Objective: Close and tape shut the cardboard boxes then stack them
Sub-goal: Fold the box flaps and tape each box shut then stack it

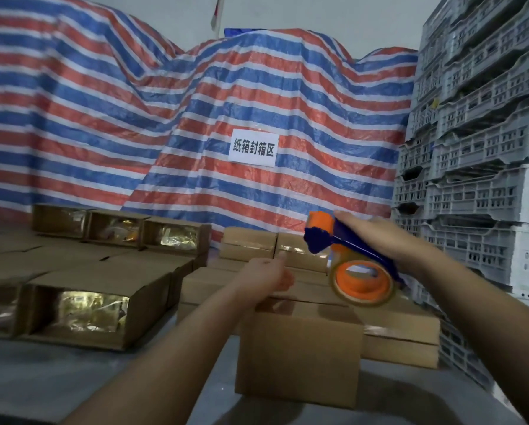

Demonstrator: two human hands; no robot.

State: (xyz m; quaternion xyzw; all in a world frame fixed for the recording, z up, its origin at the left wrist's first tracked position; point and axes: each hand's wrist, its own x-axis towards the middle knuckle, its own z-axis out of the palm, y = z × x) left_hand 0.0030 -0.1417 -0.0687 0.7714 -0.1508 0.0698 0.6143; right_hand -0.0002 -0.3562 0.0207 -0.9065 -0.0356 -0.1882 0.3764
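A closed cardboard box (300,354) stands on the grey floor in front of me. My right hand (379,237) grips a blue and orange tape dispenser (349,259) with a roll of clear tape, held in the air above the box's far right corner. Over the box's top far edge hovers my left hand (266,277), fingers loosely curled with a finger pointing forward; whether it touches the box or any tape is unclear. Behind it lie several closed boxes (401,332) in low stacks.
Open boxes (82,311) with shiny gold contents lie on their sides at the left, in rows. A striped red, white and blue tarpaulin (195,118) with a paper sign covers the back. Grey plastic crates (478,148) tower at the right. Grey floor (73,381) lies in front.
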